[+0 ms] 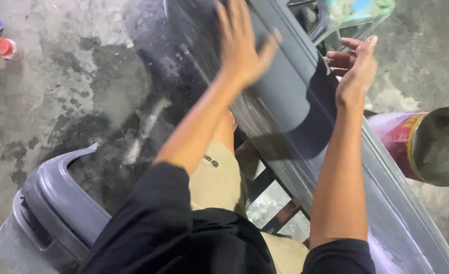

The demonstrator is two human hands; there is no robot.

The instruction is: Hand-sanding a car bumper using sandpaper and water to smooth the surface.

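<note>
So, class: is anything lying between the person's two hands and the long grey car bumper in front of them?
Nothing visible. The left hand lies against the bumper, and the right hand is open just above it.

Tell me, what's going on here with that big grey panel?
A person seated on a wooden stool is working with bare hands on a long grey car bumper that runs slantwise across in front of them. The left hand is spread flat with open fingers over the bumper's surface, blurred. The right hand is raised at the far edge, palm open, holding nothing. Another grey bumper lies on the stained concrete floor, and a red-and-yellow can lies on its side to the right.
</note>
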